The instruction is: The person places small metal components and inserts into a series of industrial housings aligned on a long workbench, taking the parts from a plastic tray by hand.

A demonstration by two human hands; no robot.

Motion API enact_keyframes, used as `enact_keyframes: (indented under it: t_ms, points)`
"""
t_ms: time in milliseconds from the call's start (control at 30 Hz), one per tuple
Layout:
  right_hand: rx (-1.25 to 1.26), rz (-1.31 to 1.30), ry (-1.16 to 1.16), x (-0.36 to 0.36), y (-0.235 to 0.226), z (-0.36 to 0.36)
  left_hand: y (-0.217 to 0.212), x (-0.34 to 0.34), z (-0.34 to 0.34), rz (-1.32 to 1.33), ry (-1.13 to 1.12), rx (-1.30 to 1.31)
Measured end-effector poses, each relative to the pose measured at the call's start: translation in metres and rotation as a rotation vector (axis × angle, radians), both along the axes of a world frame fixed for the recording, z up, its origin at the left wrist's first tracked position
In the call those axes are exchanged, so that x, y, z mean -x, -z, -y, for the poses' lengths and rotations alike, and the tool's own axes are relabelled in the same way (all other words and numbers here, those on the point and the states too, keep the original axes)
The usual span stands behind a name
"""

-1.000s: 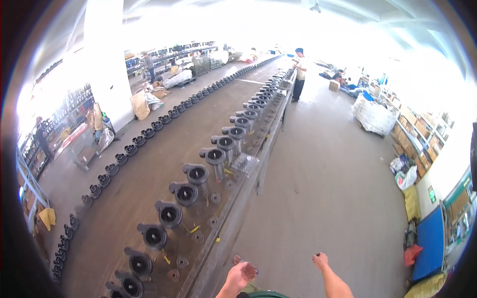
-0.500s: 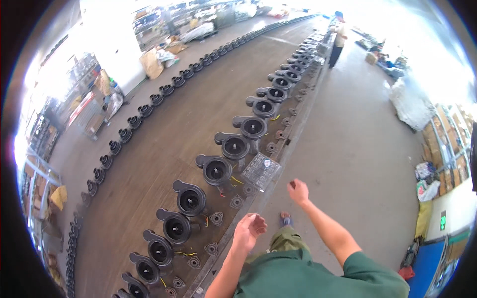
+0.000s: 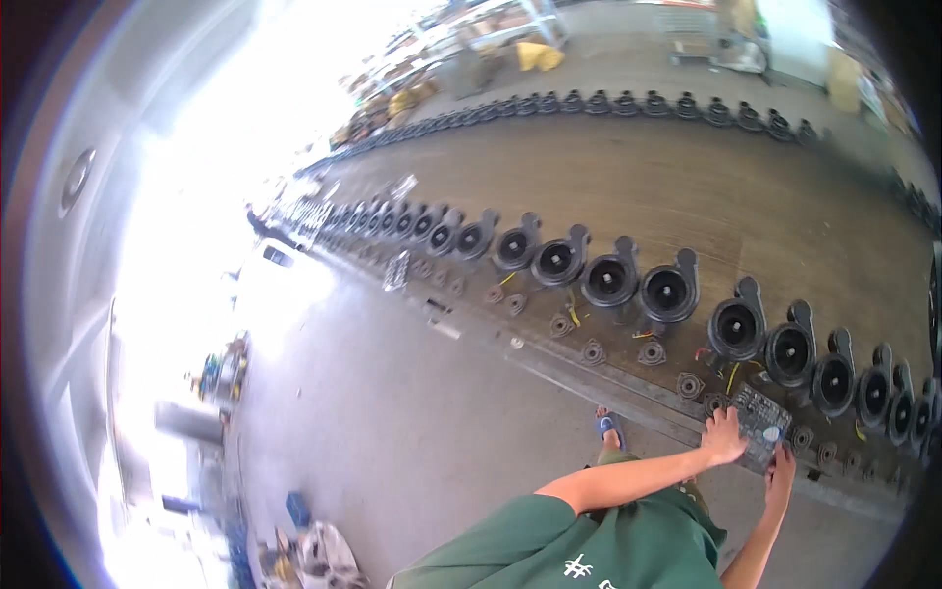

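Head view: both hands (image 3: pixel 726 437) at tray (image 3: pixel 760 424), bench edge.

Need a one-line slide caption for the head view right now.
Both hands, left hand and right hand, grasp a clear plastic tray beside a long row of black pump housings on a workbench.

Black pump housings (image 3: pixel 670 291) line the long bench (image 3: pixel 687 187).

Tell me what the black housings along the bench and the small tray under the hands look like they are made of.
Black housings: probably cast metal with a dark, dull coating; thick walls, a low sheen, no bright bare spots. Small tray under the left hand and right hand: seemingly clear plastic, since darker shapes show through; too small to be sure.
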State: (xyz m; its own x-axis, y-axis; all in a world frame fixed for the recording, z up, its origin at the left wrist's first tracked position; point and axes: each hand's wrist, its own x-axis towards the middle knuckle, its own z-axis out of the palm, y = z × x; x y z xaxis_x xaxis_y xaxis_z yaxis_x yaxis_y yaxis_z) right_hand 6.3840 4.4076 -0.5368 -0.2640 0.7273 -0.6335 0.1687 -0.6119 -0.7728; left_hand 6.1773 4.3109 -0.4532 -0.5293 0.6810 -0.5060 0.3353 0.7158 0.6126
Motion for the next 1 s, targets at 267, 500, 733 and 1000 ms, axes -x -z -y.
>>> enact_keyframes:
  t_ms: [267, 500, 733, 1000]
  points:
    - [0.045, -0.430, -0.010, -0.033, -0.008, 0.023, 0.014, -0.049, 0.000, -0.119, -0.055, -0.252]
    - [0.002, -0.428, -0.034, -0.049, 0.028, 0.026, 0.035, -0.047, -0.006, -0.094, 0.136, -0.763]
    - [-1.503, 0.119, -0.367, -0.003, -0.018, 0.053, -0.007, -0.037, -0.004, -0.244, 0.719, -0.569]
    - [-0.336, -0.238, 0.071, 0.012, -0.023, 0.060, 0.033, -0.034, -0.015, -0.703, 0.665, -0.534]
